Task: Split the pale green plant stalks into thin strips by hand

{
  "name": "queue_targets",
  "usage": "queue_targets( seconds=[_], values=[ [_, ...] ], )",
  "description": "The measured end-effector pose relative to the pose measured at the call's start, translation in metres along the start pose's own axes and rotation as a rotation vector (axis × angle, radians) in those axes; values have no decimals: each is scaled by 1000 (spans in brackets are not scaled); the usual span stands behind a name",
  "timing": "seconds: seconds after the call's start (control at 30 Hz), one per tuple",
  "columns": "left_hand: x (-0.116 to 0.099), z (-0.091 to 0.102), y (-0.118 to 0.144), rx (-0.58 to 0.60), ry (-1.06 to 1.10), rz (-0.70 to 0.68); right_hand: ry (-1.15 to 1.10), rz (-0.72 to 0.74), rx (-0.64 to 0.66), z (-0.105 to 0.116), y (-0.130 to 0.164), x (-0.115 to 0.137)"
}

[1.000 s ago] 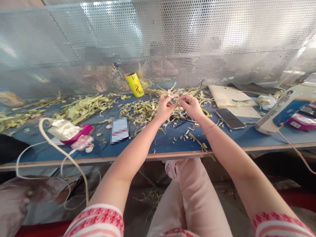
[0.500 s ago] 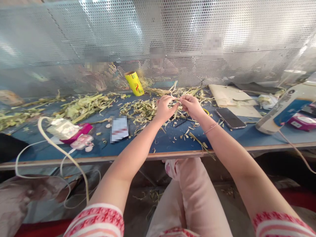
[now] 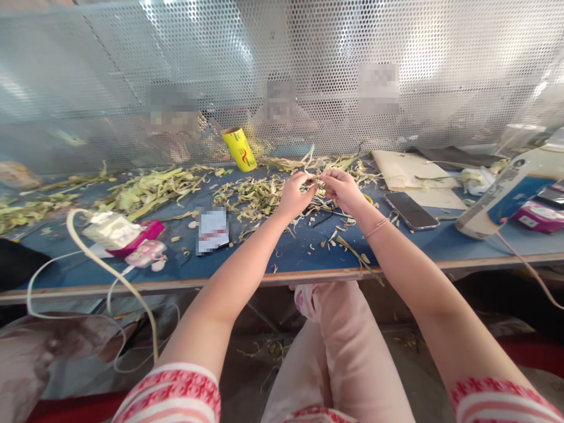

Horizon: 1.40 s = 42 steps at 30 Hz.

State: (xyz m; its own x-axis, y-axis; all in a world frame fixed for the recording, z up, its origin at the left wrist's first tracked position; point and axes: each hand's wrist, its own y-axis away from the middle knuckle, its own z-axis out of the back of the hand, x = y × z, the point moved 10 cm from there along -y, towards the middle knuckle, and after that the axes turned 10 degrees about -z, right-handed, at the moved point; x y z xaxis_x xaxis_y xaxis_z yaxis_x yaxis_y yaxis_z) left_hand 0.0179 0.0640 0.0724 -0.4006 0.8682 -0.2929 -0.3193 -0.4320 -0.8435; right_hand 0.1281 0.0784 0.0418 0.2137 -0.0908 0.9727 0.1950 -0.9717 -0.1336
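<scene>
Above a heap of pale green and yellowish dried leaf strips (image 3: 258, 197), my two hands meet fingertip to fingertip. My left hand (image 3: 297, 191) is closed in a pinch on a thin dried leaf strip (image 3: 316, 180), curving around it from the left. From the right, my right hand (image 3: 341, 187) pinches the same small piece. Much of the piece is covered by the fingers. Loose shreds and a longer dried stalk (image 3: 352, 251) lie on the blue table (image 3: 247, 264) nearer to me.
A yellow tube (image 3: 240, 150) leans by the perforated metal screen (image 3: 326, 70). A phone (image 3: 412, 210) and a large white bottle (image 3: 497, 191) are on the right. On the left are a power strip (image 3: 115, 230) with cables and a bigger leaf pile (image 3: 152, 187).
My hands stay in nearly the same place, with only slight finger movement around the strip. Everything else on the table looks unmoved.
</scene>
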Motion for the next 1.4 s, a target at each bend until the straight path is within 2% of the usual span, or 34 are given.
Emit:
queue_targets(
  seconds=[0.2, 0.53, 0.8, 1.0, 1.2, 1.4],
  values=[
    [6, -5, 3, 16, 93, 95, -28, -24, 11, 0, -1, -2],
    [12, -7, 7, -27, 263, 179, -21, -21, 30, 0, -1, -2],
    [25, -11, 12, -91, 449, 326, 46, 18, 61, -7, 3, 1],
    [32, -8, 13, -176, 512, 362, 137, 78, 29, -5, 2, 5],
    [28, -3, 11, -171, 427, 308, 330, 178, -26, -2, 2, 11],
    [36, -2, 13, -197, 404, 289, 445, 225, -47, -1, -1, 11]
  ],
)
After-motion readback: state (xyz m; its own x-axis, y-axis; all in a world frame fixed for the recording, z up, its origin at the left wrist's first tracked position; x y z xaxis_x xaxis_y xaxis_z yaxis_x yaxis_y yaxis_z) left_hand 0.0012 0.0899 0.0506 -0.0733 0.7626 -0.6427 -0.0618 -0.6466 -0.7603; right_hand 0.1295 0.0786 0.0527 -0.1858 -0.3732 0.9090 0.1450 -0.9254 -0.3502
